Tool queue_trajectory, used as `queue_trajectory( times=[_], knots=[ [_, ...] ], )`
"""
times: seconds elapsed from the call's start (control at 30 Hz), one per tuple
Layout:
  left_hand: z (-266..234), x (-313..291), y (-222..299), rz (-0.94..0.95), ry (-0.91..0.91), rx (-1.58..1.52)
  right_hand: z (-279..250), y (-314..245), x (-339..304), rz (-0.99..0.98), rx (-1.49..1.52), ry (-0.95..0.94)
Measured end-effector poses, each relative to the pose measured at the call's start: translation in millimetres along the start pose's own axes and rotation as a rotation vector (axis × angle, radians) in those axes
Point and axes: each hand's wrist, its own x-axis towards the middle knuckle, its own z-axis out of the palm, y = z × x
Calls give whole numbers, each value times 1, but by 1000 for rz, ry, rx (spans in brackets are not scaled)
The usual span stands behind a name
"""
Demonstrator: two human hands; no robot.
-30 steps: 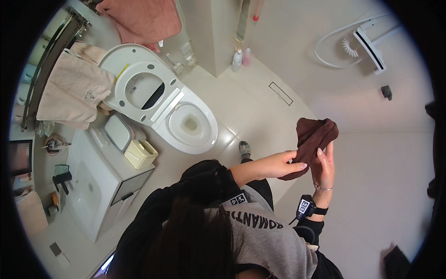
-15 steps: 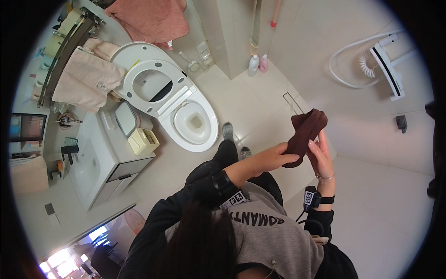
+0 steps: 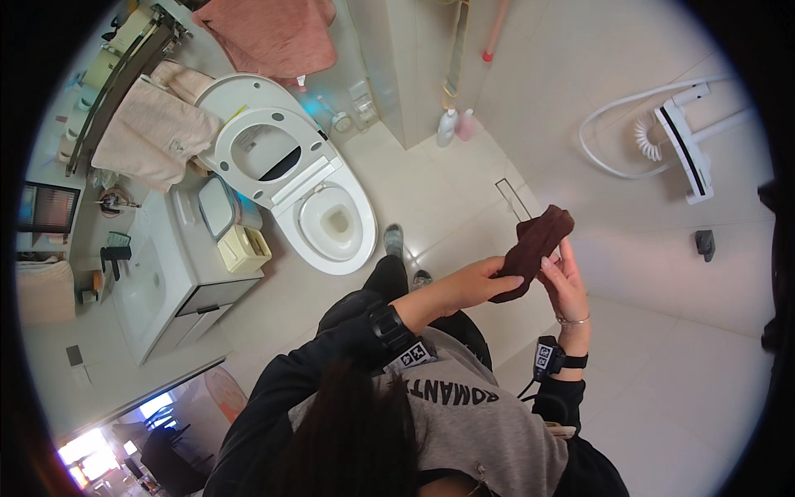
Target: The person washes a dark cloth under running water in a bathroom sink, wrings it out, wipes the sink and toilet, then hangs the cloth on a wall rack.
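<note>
A dark maroon cloth [image 3: 537, 247], folded into a long narrow bundle, is held up in front of me, tilted with its far end to the right. My left hand [image 3: 474, 287] grips its near end, thumb on top and the other fingers hidden beneath. On the other side my right hand [image 3: 566, 286] supports the cloth, its thumb against the near edge and its fingers partly behind the fabric. Whether the cloth is a small towel or a garment, I cannot tell.
A toilet [image 3: 338, 222] with raised lid stands ahead left, beside a bin [image 3: 220, 207] and a cream box [image 3: 243, 248]. The sink [image 3: 151, 282] is at left. Two bottles [image 3: 447, 128] stand by the far wall; a shower fixture [image 3: 686, 153] hangs at right.
The cloth's loose folds have come closer together into a narrower bundle, still between both hands. The whole view has shifted slightly.
</note>
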Motion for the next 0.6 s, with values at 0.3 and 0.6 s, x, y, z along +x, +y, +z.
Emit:
queue_trajectory(
  times=[0.3, 0.6],
  knots=[
    [-24, 11, 9, -11, 186, 95, -4, 21, 26, 205, -175, -39],
    [-45, -14, 14, 52, 308, 52, 39, 12, 56, 144, -178, -50]
  ],
)
